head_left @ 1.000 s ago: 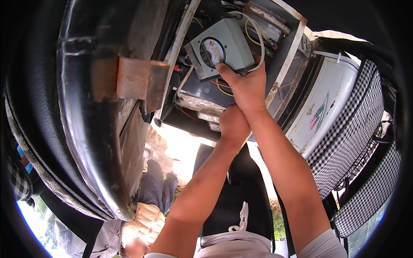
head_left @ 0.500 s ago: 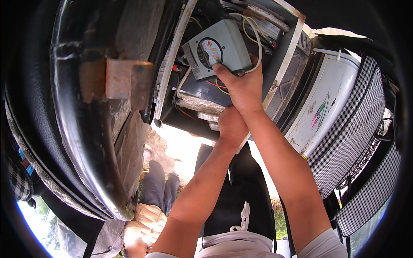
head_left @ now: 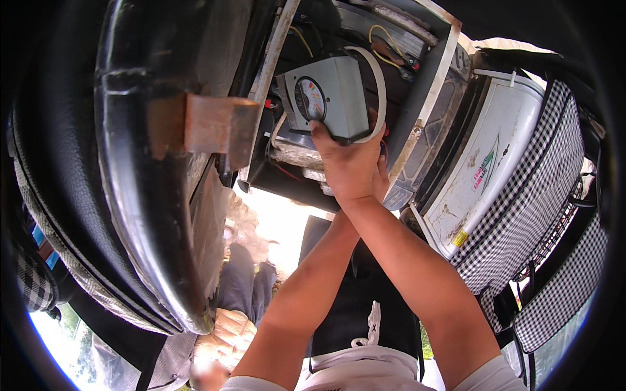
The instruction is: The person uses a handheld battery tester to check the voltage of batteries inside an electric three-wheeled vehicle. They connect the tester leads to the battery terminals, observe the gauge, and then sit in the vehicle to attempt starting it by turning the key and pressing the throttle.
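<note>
From the head view, the grey meter box (head_left: 329, 98) with its round dial sits in the open compartment (head_left: 430, 85), directly above the right hand (head_left: 349, 166), its long side running left to right. That hand is the nearer one, its fingers closed around the box's lower edge. The left hand hides behind it, so I cannot tell its grip. A white panel (head_left: 489, 163) lies to the right.
</note>
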Available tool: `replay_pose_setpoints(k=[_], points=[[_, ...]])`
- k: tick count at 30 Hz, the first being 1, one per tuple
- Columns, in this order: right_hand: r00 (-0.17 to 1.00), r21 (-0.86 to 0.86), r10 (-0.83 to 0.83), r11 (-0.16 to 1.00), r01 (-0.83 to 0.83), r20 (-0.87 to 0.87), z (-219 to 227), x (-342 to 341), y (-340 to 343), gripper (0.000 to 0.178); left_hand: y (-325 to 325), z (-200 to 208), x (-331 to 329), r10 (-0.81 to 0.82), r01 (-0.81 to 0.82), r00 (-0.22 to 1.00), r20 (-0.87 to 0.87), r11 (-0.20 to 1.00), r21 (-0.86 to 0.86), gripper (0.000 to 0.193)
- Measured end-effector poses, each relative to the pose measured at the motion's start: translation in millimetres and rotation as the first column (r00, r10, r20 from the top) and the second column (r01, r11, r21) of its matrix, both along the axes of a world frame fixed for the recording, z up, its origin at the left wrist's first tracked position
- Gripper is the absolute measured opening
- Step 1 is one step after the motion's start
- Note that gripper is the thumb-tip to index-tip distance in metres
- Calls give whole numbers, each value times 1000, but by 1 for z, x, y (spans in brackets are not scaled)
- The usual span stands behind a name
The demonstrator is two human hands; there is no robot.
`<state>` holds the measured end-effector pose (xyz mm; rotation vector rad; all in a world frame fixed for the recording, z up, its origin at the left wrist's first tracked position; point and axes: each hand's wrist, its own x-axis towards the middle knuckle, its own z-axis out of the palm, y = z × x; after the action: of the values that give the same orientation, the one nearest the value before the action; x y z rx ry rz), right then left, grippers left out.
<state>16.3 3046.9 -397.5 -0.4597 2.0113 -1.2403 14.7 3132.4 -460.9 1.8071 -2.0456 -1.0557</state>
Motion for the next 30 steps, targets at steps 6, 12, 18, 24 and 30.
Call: replay_pose_setpoints(k=[6, 12, 18, 24, 30], points=[[997, -1, -18, 1000, 18, -79, -6, 5, 3, 74, -1, -3, 1, -6, -5, 998, -63, 985, -175, 34], [998, 10, 21, 1000, -22, 52, -6, -7, 0, 70, -4, 7, -2, 102, -65, 969, -226, 984, 165, 40], [978, -6, 138, 990, -139, 157, 10, -41, -6, 70, -15, 24, 12, 57, 0, 986, -154, 939, 345, 34], [913, 41, 370, 923, -382, 172, 42, -84, -31, 66, -37, 28, 10, -141, 130, 990, 18, 949, 286, 16], [722, 41, 657, 745, -666, -217, 40, -82, -53, 86, -32, 20, 13, -144, 141, 990, 8, 977, 157, 18]])
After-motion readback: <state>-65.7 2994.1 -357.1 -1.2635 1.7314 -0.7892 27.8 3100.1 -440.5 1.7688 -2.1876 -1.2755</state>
